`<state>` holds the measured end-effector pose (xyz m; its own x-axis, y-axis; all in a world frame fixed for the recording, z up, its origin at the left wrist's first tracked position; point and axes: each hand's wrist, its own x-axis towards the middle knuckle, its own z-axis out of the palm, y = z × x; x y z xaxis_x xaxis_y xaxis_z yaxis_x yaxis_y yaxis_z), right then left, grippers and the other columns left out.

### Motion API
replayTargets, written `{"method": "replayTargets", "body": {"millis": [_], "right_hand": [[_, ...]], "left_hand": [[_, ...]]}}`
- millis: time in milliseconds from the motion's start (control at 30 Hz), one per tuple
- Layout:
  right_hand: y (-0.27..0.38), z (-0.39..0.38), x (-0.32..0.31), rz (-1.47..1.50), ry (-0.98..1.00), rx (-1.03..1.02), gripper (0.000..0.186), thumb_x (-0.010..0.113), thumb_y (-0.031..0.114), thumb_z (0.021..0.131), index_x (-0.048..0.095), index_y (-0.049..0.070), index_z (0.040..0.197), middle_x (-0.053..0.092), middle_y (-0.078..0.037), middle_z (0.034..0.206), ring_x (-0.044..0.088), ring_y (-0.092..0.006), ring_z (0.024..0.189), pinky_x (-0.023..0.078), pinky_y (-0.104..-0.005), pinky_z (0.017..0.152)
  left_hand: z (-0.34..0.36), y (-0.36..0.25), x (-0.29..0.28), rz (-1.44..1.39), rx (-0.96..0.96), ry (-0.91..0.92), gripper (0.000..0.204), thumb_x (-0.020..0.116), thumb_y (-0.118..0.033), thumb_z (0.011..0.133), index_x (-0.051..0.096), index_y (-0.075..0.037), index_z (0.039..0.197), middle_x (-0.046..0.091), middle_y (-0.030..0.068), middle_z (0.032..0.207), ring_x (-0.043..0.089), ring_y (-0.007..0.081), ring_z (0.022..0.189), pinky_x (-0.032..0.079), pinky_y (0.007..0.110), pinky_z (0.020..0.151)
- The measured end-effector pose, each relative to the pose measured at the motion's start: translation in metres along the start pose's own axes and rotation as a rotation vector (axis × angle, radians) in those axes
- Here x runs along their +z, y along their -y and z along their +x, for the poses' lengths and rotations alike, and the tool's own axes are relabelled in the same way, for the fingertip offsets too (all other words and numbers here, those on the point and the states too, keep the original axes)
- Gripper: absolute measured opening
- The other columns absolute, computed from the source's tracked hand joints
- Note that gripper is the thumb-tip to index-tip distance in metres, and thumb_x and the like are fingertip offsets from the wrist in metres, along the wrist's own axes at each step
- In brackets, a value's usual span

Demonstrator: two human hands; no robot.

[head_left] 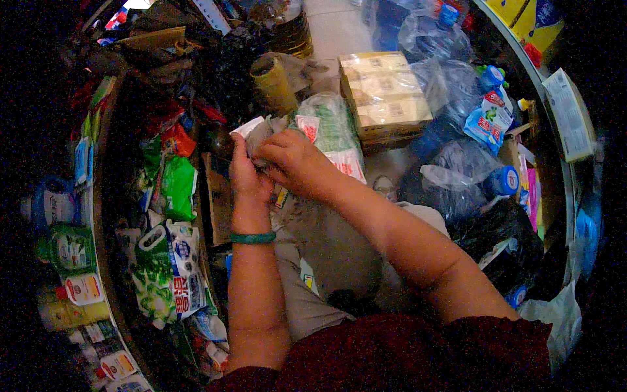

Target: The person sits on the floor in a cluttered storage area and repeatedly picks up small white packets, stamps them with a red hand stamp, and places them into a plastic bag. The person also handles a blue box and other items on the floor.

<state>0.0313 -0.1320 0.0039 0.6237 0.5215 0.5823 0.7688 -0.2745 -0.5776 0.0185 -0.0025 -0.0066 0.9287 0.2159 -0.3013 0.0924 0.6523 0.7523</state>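
Observation:
My left hand, with a green bangle at its wrist, is closed round a thin grey-and-white folded piece, paper or soft wrapping; which of these I cannot tell. Its white end sticks out past my left fingertips. From the right my right hand reaches across, its fingers bent and pinching the same piece. Both hands are close together, and my right fingers partly hide what is held. Just beyond them lie a red-and-white packet and a clear plastic-wrapped pack with green.
A wrapped stack of beige boxes stands ahead. Wrapped bottles with blue caps crowd the right, above a black plastic bag. Detergent bags line the left, beside a shelf with bottles. A brown roll stands beyond my hands.

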Motion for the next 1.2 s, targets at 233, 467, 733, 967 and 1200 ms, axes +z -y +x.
{"method": "replayTargets", "body": {"millis": [233, 467, 733, 967, 1200], "right_hand": [[0.0, -0.005, -0.008, 0.12, 0.174, -0.005, 0.028, 0.061, 0.001, 0.064, 0.059, 0.008, 0.091, 0.056, -0.01, 0.091, 0.051, -0.0312, 0.09, 0.043, -0.0393, 0.079], [-0.013, -0.005, -0.025, 0.034, 0.191, 0.108, 0.024, 0.059, 0.002, 0.066, 0.06, 0.007, 0.09, 0.056, -0.012, 0.091, 0.052, -0.0315, 0.091, 0.044, -0.0391, 0.08], [-0.049, -0.002, -0.051, -0.201, -0.103, 0.438, 0.024, 0.059, 0.007, 0.069, 0.062, 0.005, 0.093, 0.058, -0.015, 0.089, 0.054, -0.0329, 0.089, 0.045, -0.0391, 0.08], [-0.059, 0.004, -0.082, -0.208, -0.447, 0.432, 0.027, 0.056, 0.007, 0.069, 0.062, 0.005, 0.095, 0.06, -0.017, 0.092, 0.057, -0.0321, 0.089, 0.045, -0.0372, 0.081], [-0.065, 0.003, -0.099, -0.117, -0.533, 0.491, 0.027, 0.057, 0.007, 0.068, 0.06, 0.003, 0.095, 0.058, -0.018, 0.09, 0.053, -0.0352, 0.09, 0.043, -0.0413, 0.082]], "left_hand": [[0.002, -0.009, -0.006, -0.12, 0.022, -0.065, 0.054, 0.032, -0.045, 0.092, 0.046, 0.001, 0.117, 0.054, 0.0164, 0.114, 0.054, 0.0322, 0.103, 0.043, 0.045, 0.089], [0.002, -0.01, -0.007, -0.171, 0.016, 0.012, 0.052, 0.031, -0.043, 0.093, 0.043, -0.001, 0.121, 0.053, 0.0176, 0.116, 0.051, 0.031, 0.106, 0.039, 0.044, 0.093], [0.006, -0.003, -0.004, -0.074, -0.025, 0.066, 0.043, 0.039, -0.032, 0.093, 0.044, 0.002, 0.118, 0.055, 0.0194, 0.111, 0.055, 0.0314, 0.1, 0.044, 0.046, 0.088], [0.045, 0.046, -0.017, 0.187, -0.108, -0.046, 0.026, 0.047, -0.011, 0.086, 0.048, 0.002, 0.109, 0.058, 0.0139, 0.102, 0.06, 0.0263, 0.088, 0.051, 0.041, 0.074], [0.066, 0.1, -0.022, 0.684, -0.113, 0.025, 0.023, 0.053, -0.01, 0.084, 0.054, 0.0, 0.105, 0.061, 0.0093, 0.096, 0.06, 0.0213, 0.08, 0.05, 0.035, 0.069]]}}
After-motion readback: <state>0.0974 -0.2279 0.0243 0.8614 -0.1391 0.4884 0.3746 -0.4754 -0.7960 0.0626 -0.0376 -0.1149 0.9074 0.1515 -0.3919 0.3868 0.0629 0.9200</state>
